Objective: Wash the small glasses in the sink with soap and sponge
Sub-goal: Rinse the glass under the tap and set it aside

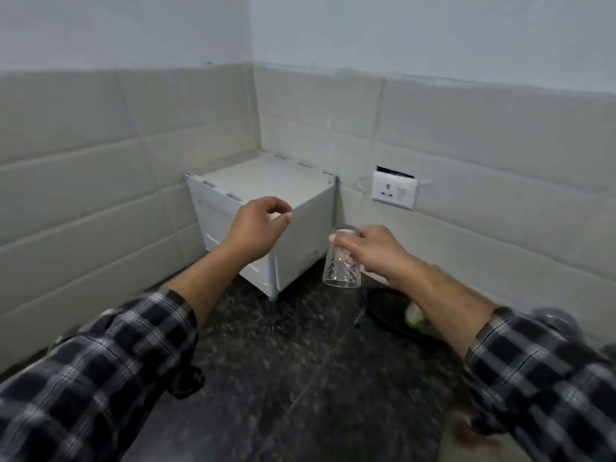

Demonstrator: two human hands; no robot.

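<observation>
A small clear patterned glass (341, 265) hangs upside down above the dark counter, its mouth facing down. My right hand (370, 250) grips it by its base from above. My left hand (258, 225) hovers in front of the white box in the corner, fingers loosely curled with nothing in them. The sink, the soap and the sponge are out of sight.
A white plastic storage box (266, 191) on short legs stands in the tiled corner. A black plate (388, 311) with a pale green scrap lies on the dark speckled counter (283, 361) under my right forearm. A wall socket (395, 194) sits on the right wall.
</observation>
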